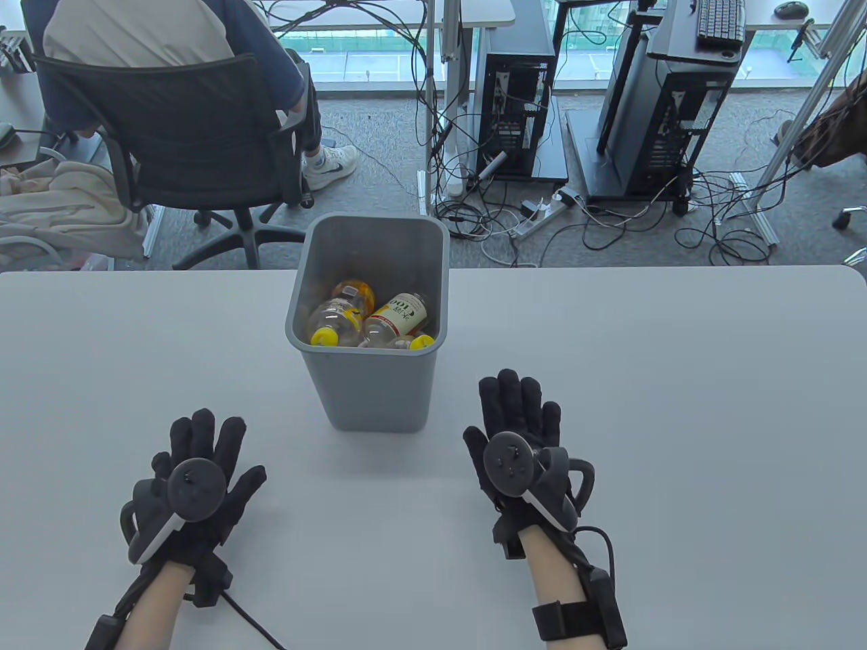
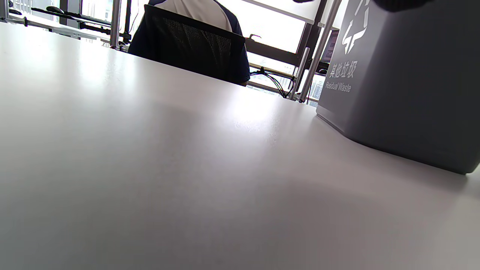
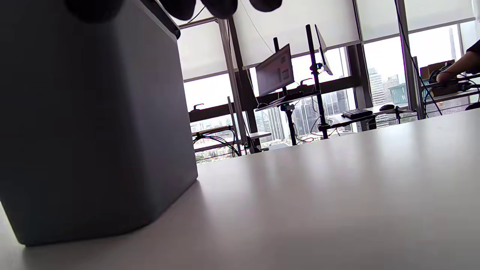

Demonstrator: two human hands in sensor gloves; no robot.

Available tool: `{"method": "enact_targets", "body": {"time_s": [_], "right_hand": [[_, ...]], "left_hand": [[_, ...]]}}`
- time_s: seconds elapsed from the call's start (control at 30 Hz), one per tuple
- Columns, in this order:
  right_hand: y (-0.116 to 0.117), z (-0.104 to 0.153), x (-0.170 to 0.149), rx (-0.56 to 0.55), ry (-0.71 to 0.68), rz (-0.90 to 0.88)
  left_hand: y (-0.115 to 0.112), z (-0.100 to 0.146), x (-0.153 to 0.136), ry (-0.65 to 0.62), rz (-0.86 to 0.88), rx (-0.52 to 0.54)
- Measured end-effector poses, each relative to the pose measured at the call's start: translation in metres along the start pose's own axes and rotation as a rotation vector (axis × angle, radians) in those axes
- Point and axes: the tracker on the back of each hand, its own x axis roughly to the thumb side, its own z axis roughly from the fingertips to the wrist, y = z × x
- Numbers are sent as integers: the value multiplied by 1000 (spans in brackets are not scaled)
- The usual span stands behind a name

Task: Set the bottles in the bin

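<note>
A grey bin (image 1: 369,379) stands on the white table (image 1: 677,406) at the middle. Inside lie several clear bottles (image 1: 396,315) with yellow caps (image 1: 324,336) and yellow or white labels. My left hand (image 1: 203,450) lies flat and open on the table, to the left of and nearer than the bin, holding nothing. My right hand (image 1: 518,413) lies flat and open just right of the bin's base, holding nothing. The bin's side shows in the left wrist view (image 2: 405,82) and the right wrist view (image 3: 93,123). The right hand's fingertips (image 3: 221,6) hang at that view's top edge.
A person sits in a black office chair (image 1: 183,142) beyond the table's far edge on the left. Computer towers (image 1: 515,101) and loose cables lie on the floor behind. The bin's side carries a "Residual Waste" mark (image 2: 339,85).
</note>
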Motion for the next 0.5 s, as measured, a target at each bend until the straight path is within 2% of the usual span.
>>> {"method": "enact_targets", "body": {"time_s": [0.13, 0.33, 0.5], "right_hand": [[15, 7, -2, 17, -17, 86], [27, 9, 4, 45, -34, 97], [30, 11, 7, 50, -71, 172]], "left_hand": [[-2, 1, 2, -3, -17, -3], [-5, 0, 2, 8, -34, -19], [-5, 0, 3, 15, -36, -22]]}}
